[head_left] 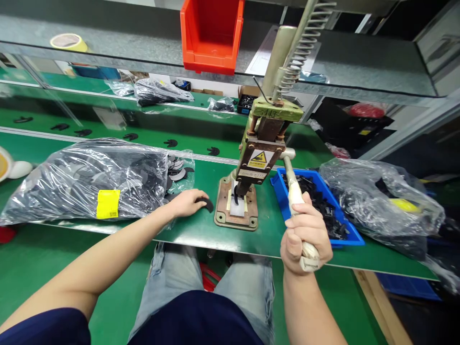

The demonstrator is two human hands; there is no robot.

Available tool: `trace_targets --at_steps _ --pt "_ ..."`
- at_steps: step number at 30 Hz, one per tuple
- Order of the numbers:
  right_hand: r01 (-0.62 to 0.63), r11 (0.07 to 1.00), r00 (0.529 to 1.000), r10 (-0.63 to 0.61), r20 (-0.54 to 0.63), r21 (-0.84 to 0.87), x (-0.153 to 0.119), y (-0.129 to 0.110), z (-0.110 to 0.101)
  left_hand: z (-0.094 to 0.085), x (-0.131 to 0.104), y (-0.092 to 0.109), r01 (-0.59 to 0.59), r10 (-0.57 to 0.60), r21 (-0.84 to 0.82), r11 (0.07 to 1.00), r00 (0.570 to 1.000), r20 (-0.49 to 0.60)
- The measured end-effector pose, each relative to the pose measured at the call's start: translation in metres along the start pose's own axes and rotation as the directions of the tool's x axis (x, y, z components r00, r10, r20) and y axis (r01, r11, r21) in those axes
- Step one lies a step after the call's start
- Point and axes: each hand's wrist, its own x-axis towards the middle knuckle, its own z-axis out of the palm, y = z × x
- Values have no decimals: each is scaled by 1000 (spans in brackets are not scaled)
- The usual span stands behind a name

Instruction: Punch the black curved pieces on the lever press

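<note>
My left hand (187,203) rests on the green table with its fingers closed on a curved black piece (206,204), left of the press base. My right hand (307,235) is wrapped round the lever (294,189) of the hand press (260,155), which is wound in pale tape. Under the press ram, another dark curved piece (236,195) stands on the pale plate (237,207) of the rusty base. The ram is low, close over that piece; whether they touch I cannot tell.
Left lies a clear bag of dark parts (89,179). A blue tray (354,238) of black parts and another plastic bag (388,191) are at right. Several black pieces lie behind on the green surface. An orange bin (212,36) hangs above at the shelf.
</note>
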Motion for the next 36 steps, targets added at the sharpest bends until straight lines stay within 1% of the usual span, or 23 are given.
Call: trace_targets --at_steps 1,2,3,4,5,6,7,8,9,10,11,13,15,16,18,19,21,25,27,29,36 --pt "4 1000 1000 -4 -5 -3 0 0 0 -4 -2 2 -38 33 91 995 998 55" --pt "6 1000 1000 -6 -11 -5 0 0 1 -9 -4 5 -58 41 159 986 993 108" --pt "6 1000 1000 -6 -17 -5 0 0 1 -13 -5 7 -55 25 199 979 989 149" --pt "6 1000 1000 -6 -21 -6 0 0 1 -17 -5 9 -31 -5 204 978 985 172" --pt "6 1000 1000 -6 -23 -6 0 1 2 -20 -3 11 7 -39 171 985 982 185" --pt "6 1000 1000 -6 -25 -4 0 1 2 -22 -1 13 54 -72 94 994 978 194" --pt "5 1000 1000 -5 -25 -1 -1 1 2 -22 3 16 108 -101 -20 994 975 200" --pt "4 1000 1000 -4 -24 0 -1 1 2 -21 8 19 161 -126 -160 974 970 207" --pt "2 1000 1000 -2 -22 -1 -1 1 1 -17 13 24 211 -149 -308 928 966 212" --pt "-2 1000 1000 2 -20 -5 -1 1 1 -11 18 31 253 -172 -449 857 962 213" --pt "-8 1000 1000 7 -17 -13 -2 1 1 -3 23 38 280 -196 -571 772 959 206" --pt "-16 999 1000 16 -11 -34 -2 0 0 15 32 56 298 -247 -746 595 952 183" --pt "-17 999 1000 18 1 -44 -2 0 -1 33 38 73 290 -269 -846 447 946 182" --pt "-15 999 1000 15 9 -42 -2 -1 -2 39 40 80 282 -270 -874 397 945 183" --pt "-11 999 1000 12 23 -35 -1 -1 -3 47 43 86 276 -270 -896 347 945 186" --pt "-13 999 1000 14 26 -33 -1 -1 -3 48 43 85 274 -273 -899 342 944 184" --pt "-14 999 1000 14 23 -29 -1 -1 -3 44 44 78 265 -285 -892 366 945 163" --pt "-2 1000 1000 2 5 -13 -1 0 -1 30 48 57 245 -298 -833 496 949 102" --pt "-12 1000 1000 12 -12 -27 -1 0 0 26 52 52 255 -287 -799 544 952 109" --pt "-26 999 1000 25 -18 -44 -1 0 1 26 55 51 265 -279 -783 563 952 122" --pt "-8 1000 1000 7 -15 -30 0 0 2 33 65 60 289 -250 -776 561 953 174"
